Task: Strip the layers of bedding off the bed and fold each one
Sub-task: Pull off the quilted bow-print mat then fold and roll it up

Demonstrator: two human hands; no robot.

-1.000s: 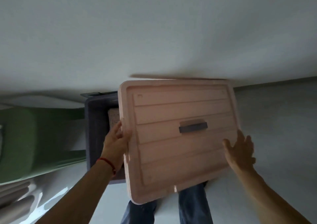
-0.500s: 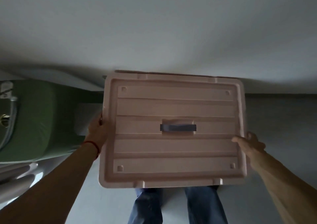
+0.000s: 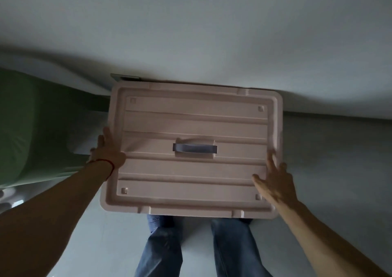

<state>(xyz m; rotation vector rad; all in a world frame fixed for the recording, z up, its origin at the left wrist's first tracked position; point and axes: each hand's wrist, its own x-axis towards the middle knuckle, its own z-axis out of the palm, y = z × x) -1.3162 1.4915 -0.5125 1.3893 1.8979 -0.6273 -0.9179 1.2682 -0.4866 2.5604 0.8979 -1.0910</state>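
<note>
A pink plastic lid (image 3: 191, 117) with a grey handle (image 3: 195, 148) lies flat in front of me, over a dark storage box whose corner (image 3: 125, 77) shows at the lid's far left. My left hand (image 3: 108, 151) rests against the lid's left edge with its fingers straight. My right hand (image 3: 273, 181) lies spread on the lid's near right corner. A bed with a green sheet (image 3: 31, 128) is at the left. The box's contents are hidden.
A white wall (image 3: 191, 32) stands right behind the box. Something white (image 3: 89, 134) sits between the bed and the box. My legs in blue jeans (image 3: 197, 247) stand on the pale floor (image 3: 339, 160) just below the lid.
The lid has gone from tilted to level and dropped onto the box, covering it. My right hand moved from the lid's side onto its top.
</note>
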